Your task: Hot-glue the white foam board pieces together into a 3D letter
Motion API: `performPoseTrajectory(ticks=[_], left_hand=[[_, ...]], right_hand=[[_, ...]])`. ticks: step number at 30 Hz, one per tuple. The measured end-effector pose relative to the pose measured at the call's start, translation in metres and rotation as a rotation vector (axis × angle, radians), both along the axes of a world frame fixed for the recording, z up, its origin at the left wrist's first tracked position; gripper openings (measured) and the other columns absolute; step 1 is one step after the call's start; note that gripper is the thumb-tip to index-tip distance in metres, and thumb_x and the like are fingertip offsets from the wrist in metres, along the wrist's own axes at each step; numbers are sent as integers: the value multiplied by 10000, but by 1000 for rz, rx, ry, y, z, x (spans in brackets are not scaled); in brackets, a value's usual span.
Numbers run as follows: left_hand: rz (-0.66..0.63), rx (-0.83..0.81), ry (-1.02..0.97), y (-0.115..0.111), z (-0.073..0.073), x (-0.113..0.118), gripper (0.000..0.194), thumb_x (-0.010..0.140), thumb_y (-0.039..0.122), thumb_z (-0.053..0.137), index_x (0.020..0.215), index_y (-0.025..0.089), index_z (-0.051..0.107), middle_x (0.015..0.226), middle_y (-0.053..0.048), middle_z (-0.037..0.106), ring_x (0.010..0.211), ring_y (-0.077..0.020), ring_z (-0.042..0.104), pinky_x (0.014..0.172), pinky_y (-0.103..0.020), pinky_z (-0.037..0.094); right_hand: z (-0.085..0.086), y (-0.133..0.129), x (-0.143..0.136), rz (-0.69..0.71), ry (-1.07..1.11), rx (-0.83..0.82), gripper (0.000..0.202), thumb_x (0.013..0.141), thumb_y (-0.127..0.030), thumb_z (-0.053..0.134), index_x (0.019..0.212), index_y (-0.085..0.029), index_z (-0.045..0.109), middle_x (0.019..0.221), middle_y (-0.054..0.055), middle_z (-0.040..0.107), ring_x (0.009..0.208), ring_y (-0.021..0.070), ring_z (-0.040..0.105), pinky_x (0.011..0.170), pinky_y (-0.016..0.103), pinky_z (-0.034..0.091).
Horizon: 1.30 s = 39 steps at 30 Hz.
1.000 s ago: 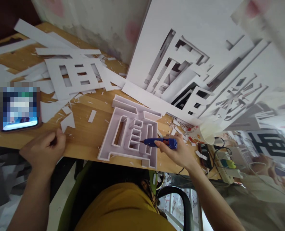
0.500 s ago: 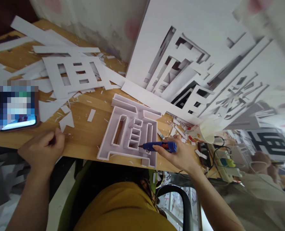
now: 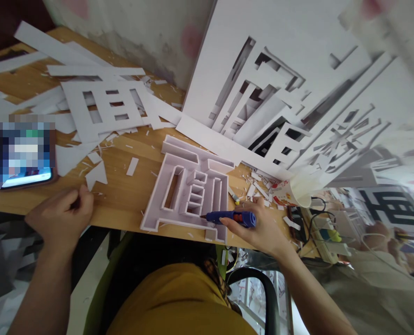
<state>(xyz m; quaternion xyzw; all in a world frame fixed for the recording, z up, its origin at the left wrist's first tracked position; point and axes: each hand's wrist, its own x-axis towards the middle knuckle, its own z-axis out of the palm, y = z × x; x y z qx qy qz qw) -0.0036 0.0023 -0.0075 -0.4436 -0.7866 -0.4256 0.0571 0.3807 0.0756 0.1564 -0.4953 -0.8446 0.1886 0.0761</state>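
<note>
White letter lies open side up on the desk, likely so the blue pen, clamped in the right fingers, reaches inside; left fingers curl together, seemingly empty.

We see a pale wall with pink blotches and grey stains, wood-grain table along it, black curved armrest below.

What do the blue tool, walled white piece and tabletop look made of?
Blue tool: probably plastic, smooth, solidly coloured. Walled white piece: perhaps foam board or plastic sheet, matte, with thin flat walls. Tabletop: apparently wood or laminate, low sheen, grain-like streaks.
</note>
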Motion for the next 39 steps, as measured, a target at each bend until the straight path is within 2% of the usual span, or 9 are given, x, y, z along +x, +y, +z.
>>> performPoseTrajectory(ticks=[3, 7, 13, 20, 23, 28, 39], left_hand=[[-8, 2, 169, 0, 0, 0, 437, 825, 307, 593, 444, 186, 416, 434, 36, 346, 455, -99, 297, 478, -257, 172], [-24, 33, 233, 0, 0, -1, 436, 835, 289, 602, 451, 184, 424, 427, 43, 347, 438, -91, 301, 456, -245, 172], [-25, 34, 224, 0, 2, 1, 482, 846, 289, 596, 431, 185, 374, 423, 41, 350, 436, -89, 302, 454, -245, 178], [-17, 24, 218, 0, -2, 0, 456, 832, 288, 601, 436, 188, 399, 423, 40, 352, 440, -92, 310, 466, -254, 181], [-16, 14, 216, 1, 0, 1, 460, 831, 282, 606, 438, 183, 388, 423, 46, 330, 433, -85, 292, 466, -252, 181], [-15, 2, 210, 1, 3, 2, 465, 824, 291, 598, 426, 185, 381, 418, 34, 354, 444, -95, 306, 464, -251, 185], [-9, 3, 214, 1, 5, 3, 459, 815, 265, 606, 426, 182, 376, 418, 36, 355, 446, -89, 304, 458, -250, 181]], right_hand=[[4, 2, -2, 31, -26, -25, 585, 910, -704, 539, 542, -255, 617, 538, -6, 553, 545, 155, 452, 721, 407, 371], [10, 5, -4, 88, -36, -62, 584, 926, -694, 528, 575, -240, 638, 589, -1, 592, 584, 153, 501, 721, 389, 357], [8, 6, -6, 83, 18, -80, 569, 929, -701, 515, 627, -238, 650, 588, 6, 591, 599, 160, 501, 691, 369, 379], [-6, 5, -16, 76, 111, -81, 551, 920, -699, 534, 664, -238, 692, 680, 22, 653, 679, 172, 553, 812, 397, 450], [-10, 5, -19, 57, 121, -112, 559, 920, -707, 522, 675, -237, 698, 665, 21, 641, 681, 175, 556, 778, 385, 472], [-14, 4, -17, -53, 113, -135, 547, 863, -748, 562, 752, -245, 746, 692, 48, 648, 778, 228, 576, 715, 383, 505], [-15, 1, -17, -92, 76, -133, 600, 842, -779, 547, 791, -230, 784, 665, 65, 638, 782, 253, 569, 712, 412, 517]])
